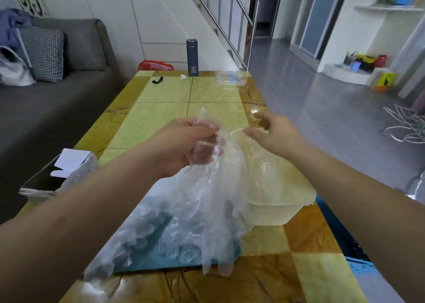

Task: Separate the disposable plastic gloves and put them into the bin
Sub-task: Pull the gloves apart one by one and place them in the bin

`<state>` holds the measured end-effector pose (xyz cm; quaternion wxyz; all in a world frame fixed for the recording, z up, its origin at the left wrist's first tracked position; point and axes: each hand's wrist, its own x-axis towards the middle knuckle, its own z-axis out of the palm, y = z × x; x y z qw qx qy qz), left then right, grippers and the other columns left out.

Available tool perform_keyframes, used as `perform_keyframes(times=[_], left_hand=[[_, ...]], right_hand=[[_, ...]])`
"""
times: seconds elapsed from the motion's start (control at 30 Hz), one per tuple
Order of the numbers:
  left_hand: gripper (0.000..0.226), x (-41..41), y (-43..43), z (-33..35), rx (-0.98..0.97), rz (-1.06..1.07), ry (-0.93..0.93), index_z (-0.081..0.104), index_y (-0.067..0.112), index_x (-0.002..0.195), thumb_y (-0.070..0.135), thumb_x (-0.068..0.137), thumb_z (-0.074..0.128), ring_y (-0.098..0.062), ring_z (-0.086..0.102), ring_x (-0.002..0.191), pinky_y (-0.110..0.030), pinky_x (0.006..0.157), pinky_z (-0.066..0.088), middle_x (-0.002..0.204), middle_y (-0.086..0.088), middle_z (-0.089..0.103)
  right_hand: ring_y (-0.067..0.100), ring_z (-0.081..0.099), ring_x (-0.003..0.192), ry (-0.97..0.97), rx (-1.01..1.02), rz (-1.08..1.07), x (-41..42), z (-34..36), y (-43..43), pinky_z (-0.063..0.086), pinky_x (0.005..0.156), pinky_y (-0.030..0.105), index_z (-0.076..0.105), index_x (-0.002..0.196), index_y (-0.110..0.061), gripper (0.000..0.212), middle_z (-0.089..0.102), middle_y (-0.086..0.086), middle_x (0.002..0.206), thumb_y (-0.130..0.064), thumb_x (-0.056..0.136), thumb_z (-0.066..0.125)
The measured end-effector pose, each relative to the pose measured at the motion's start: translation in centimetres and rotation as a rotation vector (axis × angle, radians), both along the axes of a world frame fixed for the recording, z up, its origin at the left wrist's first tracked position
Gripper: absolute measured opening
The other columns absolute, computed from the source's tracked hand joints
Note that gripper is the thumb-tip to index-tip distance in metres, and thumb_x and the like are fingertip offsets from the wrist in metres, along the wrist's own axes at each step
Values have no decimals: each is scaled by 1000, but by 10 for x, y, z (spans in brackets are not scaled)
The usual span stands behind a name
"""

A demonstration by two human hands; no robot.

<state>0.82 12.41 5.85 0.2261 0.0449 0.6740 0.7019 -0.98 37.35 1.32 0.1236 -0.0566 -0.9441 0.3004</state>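
My left hand [186, 144] grips the cuffs of a bunch of clear disposable plastic gloves [213, 199] above the table, and their fingers hang down toward me. A thin pale rubber band [236, 131] loops from the bunch to my right hand [271, 135], which pinches the band's end with curled fingers. More crumpled clear gloves [147, 233] lie on a teal sheet [142, 262] below. A translucent plastic bin [282, 213] stands on the table just right of the hanging gloves, under my right forearm.
A tiled yellow-brown table [165, 91] carries a dark flask [192, 58], a clear tray [231, 78] and a black strap [157, 80] at its far end. A bag-lined cardboard box [55, 178] stands at the table's left edge beside a grey sofa [57, 100].
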Motion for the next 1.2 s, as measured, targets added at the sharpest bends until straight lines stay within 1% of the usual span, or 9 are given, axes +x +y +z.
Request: perform_keyframes(times=[0.13,0.27,0.37,0.53,0.63,0.7,0.83,1.07,1.2], left_hand=[[9,-9,31,-9,84,65,-84,69,5,108,8,99,66,-25,71,63,-30,53,58,88,-16,75],[20,-12,68,-14,46,41,-68,68,-3,117,5,99,66,-21,68,55,-25,45,52,81,-13,72],[18,-16,83,-14,16,-11,-45,66,1,112,4,95,71,-23,69,60,-29,53,59,86,-19,72],[34,-34,67,-15,-103,15,41,62,2,120,-5,89,74,-23,74,70,-28,59,60,97,-23,76],[32,-42,62,-16,-175,56,100,64,3,118,-5,89,75,-20,71,65,-26,56,58,103,-26,76],[31,-47,67,-20,-265,24,152,66,7,113,-3,86,79,-19,70,62,-25,54,56,102,-26,76],[36,-60,91,-33,-487,-58,275,68,16,111,6,81,85,-12,64,52,-24,46,46,95,-17,76],[63,-64,109,-48,-512,33,382,46,19,148,13,92,74,-16,68,63,-22,47,47,130,-5,61],[35,-51,69,-46,-484,189,571,59,23,129,18,95,68,-16,68,71,-21,51,53,122,3,63]], right_hand=[[21,76,90,-298,-718,99,35,42,-4,62,84,45,71,112,-10,79,79,9,95,-79,75,62],[13,73,92,-398,-533,251,58,52,0,58,74,31,77,110,-18,60,78,-2,101,-63,71,83],[23,65,73,-292,-553,79,55,40,10,51,70,36,76,96,-10,21,73,7,79,-29,89,79],[16,62,48,-316,-592,-137,55,23,28,48,44,24,68,110,-3,15,67,11,78,-7,96,66],[30,71,74,-284,-527,-206,54,17,33,61,60,36,65,124,-10,47,68,13,95,11,82,60],[30,66,102,-169,-192,-221,57,21,33,60,83,42,60,135,-17,59,66,5,114,8,81,56],[20,57,114,78,175,-33,76,37,22,52,93,36,65,130,-26,51,58,-4,130,-3,86,53],[19,47,139,-618,236,283,55,12,-8,42,103,25,36,156,-32,66,38,-7,160,-37,95,61],[26,47,139,-684,186,244,28,-18,-23,44,110,37,31,159,-27,72,39,1,160,-36,95,61]])
